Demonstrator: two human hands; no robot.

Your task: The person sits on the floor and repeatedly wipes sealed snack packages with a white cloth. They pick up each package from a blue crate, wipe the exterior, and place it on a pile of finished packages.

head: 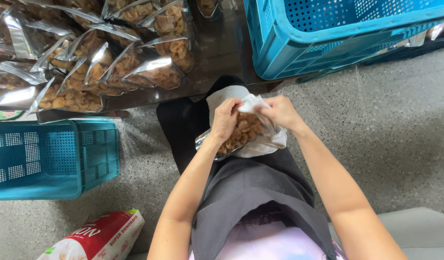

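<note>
At the frame's centre, your left hand (226,120) and right hand (279,113) are both gripping a snack bag (241,137) and white cloth (260,144) over your lap.

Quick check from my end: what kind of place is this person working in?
Probably a small snack-packing workspace, set up informally on a speckled floor. Filled clear snack bags are piled in rows, blue plastic crates stand nearby, and both hands hold another bag of fried snacks on the lap.

Glossy clear plastic pouch (241,135) w/ rough brown snacks, on matt grey cloth apron (253,185); white cloth (265,144) under pouch. Perforated teal plastic crate (53,159) left of apron; speckled matt floor (390,144).
</note>
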